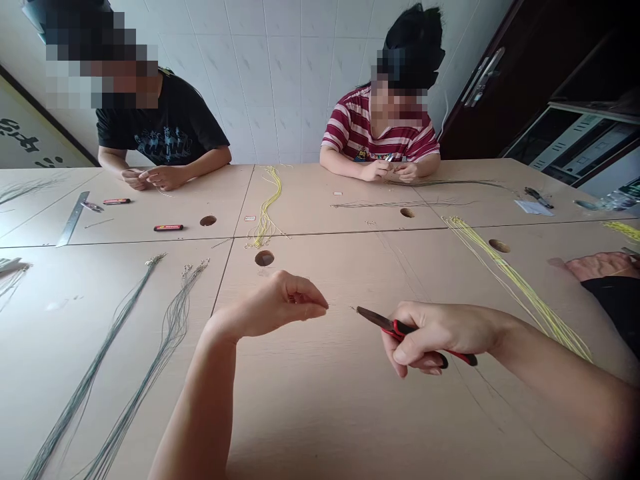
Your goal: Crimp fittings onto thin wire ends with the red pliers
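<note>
My left hand (pixel 293 300) is closed in a pinch above the table. A faint thin wire seems to stick out at its fingertips, too fine to follow. In my right hand (pixel 430 333) is a pair of pliers (pixel 375 319) with dark jaws and red-and-black handles. The jaw tips point left toward my left fingertips, with a gap between. A tiny bit of wire (pixel 353 308) shows at the jaw tips. Thin loose wires (pixel 493 387) run across the table below my right wrist.
Grey-green wire bundles (pixel 120 327) lie on the left, yellow bundles (pixel 270 200) at the back middle and right (pixel 520 287). Round holes (pixel 265 258) pierce the tabletop. Two people sit opposite, their hands (pixel 167 177) at work; another person's hand (pixel 603 265) rests at right. A metal ruler (pixel 73 219) lies far left.
</note>
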Available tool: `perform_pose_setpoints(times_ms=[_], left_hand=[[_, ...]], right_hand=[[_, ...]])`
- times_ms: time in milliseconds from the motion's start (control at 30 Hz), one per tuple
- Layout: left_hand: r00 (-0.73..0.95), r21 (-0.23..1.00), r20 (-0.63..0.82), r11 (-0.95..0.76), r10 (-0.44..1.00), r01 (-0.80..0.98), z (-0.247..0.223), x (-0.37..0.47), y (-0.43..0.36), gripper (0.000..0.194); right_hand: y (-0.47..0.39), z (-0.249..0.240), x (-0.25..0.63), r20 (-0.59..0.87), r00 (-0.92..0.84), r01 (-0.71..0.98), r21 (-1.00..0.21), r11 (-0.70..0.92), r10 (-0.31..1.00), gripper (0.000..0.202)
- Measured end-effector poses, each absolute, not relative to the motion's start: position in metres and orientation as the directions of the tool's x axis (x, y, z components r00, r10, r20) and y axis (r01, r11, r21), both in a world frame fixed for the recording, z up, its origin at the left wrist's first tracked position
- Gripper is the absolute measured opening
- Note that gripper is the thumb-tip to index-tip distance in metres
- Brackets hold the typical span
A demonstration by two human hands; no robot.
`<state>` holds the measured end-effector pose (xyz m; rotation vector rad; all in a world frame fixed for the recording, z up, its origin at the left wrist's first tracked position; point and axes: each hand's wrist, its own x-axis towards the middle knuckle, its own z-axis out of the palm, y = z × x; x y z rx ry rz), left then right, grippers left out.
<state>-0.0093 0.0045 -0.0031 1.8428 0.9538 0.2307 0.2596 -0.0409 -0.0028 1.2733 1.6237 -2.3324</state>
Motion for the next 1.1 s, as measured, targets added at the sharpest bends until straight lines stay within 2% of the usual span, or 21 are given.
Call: perform_pose_setpoints(times_ms=[67, 167, 267, 367, 467, 533, 633, 867, 1100], left_hand=[[0.669, 0.864, -0.203, -0.190, 0.715, 0.466, -0.005, -0.013, 0.007, 0.022], [0.706, 0.967, -0.058, -0.136, 0.706, 0.214, -0.011, -0.012, 0.011, 0.022], [0.711, 0.979, 0.020, 0.130, 0.703, -0.156, -0.020, 0.000, 0.012, 0.026], [0.704, 0.771, -0.001, 0.448, 0.711, -0.452, -0.027, 0.020, 0.009, 0.031], [0.673, 0.510, -0.058, 0.602, 0.737, -0.615, -0.029, 0.035, 0.006, 0.031], [0.667, 0.400, -0.099, 0.643, 0.739, -0.653, -0.030, 0.041, 0.005, 0.030], [0.653, 0.362, -0.165, 0.662, 0.739, -0.657, -0.032, 0.044, 0.006, 0.030], [0.551, 0.479, -0.358, 0.655, 0.754, -0.585, -0.034, 0.051, 0.007, 0.035], [0.501, 0.545, -0.390, 0.633, 0.772, -0.550, -0.039, 0.050, 0.006, 0.035]], right_hand=[[-0.042, -0.003, 0.261, -0.623, -0.663, 0.435, -0.772, -0.464, 0.415, 0.012], [-0.044, -0.005, 0.262, -0.617, -0.666, 0.416, -0.773, -0.478, 0.419, 0.012], [-0.045, -0.006, 0.261, -0.616, -0.666, 0.408, -0.773, -0.486, 0.420, 0.011], [-0.045, -0.009, 0.259, -0.616, -0.659, 0.399, -0.773, -0.493, 0.432, 0.013], [-0.046, -0.012, 0.254, -0.623, -0.635, 0.385, -0.768, -0.511, 0.457, 0.020], [-0.047, -0.015, 0.250, -0.624, -0.620, 0.366, -0.766, -0.527, 0.476, 0.028], [-0.050, -0.021, 0.245, -0.615, -0.608, 0.364, -0.778, -0.512, 0.502, 0.038], [-0.054, -0.032, 0.240, -0.623, -0.501, 0.585, -0.755, -0.295, 0.600, 0.031], [-0.055, -0.028, 0.238, -0.632, -0.512, 0.593, -0.750, -0.293, 0.581, 0.029]])
